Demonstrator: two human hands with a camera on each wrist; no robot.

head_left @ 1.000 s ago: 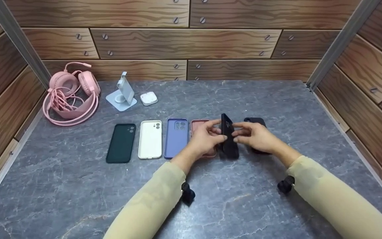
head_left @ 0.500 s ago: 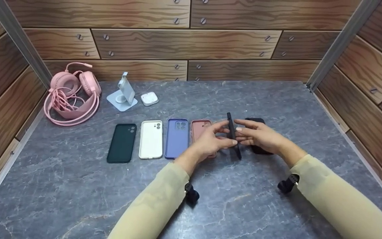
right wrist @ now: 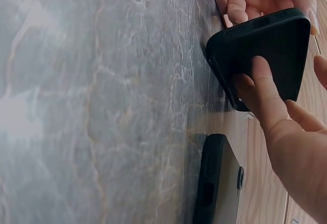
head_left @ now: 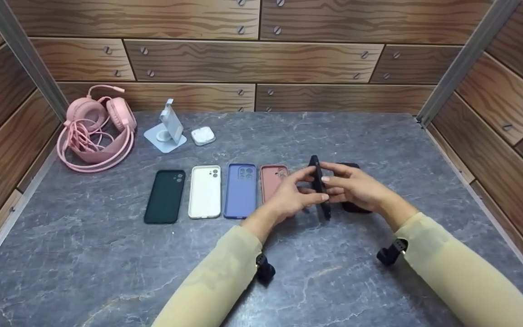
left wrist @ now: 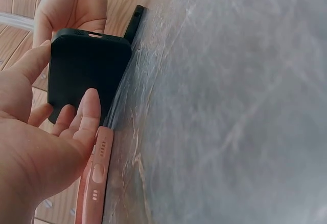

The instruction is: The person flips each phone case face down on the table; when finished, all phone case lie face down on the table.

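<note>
A black phone case (head_left: 318,186) stands nearly edge-on between the two hands in the head view. My left hand (head_left: 284,193) holds it, index finger at the far part and thumb toward the near end; the left wrist view shows its plain outer back (left wrist: 87,71). From the other side my right hand (head_left: 361,188) touches it. In the right wrist view, fairly straight right fingers (right wrist: 268,91) reach against the hollow inside of the case (right wrist: 278,50). Under the left hand lies a pink phone case (head_left: 273,179), partly hidden. Another black phone case (head_left: 357,206) lies behind the right hand.
Left of the pink case lie a blue case (head_left: 240,195), a white case (head_left: 204,193) and a dark green case (head_left: 164,197), in a row. Farther back are pink headphones (head_left: 96,127), a folding charging stand (head_left: 168,127) and a small white square item (head_left: 203,135). Wood-patterned walls enclose the table.
The black case has turned from showing a dark face to nearly edge-on and shifted slightly right. Both hands moved slightly right with it, uncovering more of the pink case.
</note>
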